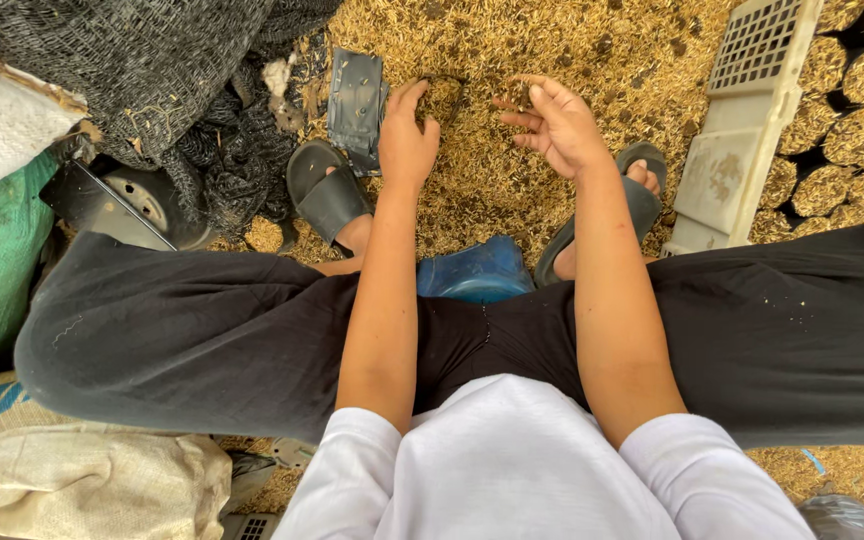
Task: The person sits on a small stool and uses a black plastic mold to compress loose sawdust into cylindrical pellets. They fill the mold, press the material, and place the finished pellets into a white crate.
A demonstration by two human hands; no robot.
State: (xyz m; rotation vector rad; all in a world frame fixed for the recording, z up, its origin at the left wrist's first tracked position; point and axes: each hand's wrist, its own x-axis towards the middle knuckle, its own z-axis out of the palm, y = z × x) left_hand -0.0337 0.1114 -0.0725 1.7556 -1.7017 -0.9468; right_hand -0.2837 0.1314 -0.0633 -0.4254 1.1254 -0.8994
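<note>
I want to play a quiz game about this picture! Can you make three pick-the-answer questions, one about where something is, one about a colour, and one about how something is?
1. Where is the blue stool?
A. under the person, between the legs
B. on the white tray
C. on the green sack

2. What colour is the tray?
A. red
B. white
C. black

3. How is the right hand?
A. open, palm up
B. a tight fist
C. flat on a knee

Answers: A, it shows between the knees; B, its plastic looks pale white; A, the fingers are spread over the husks.
</note>
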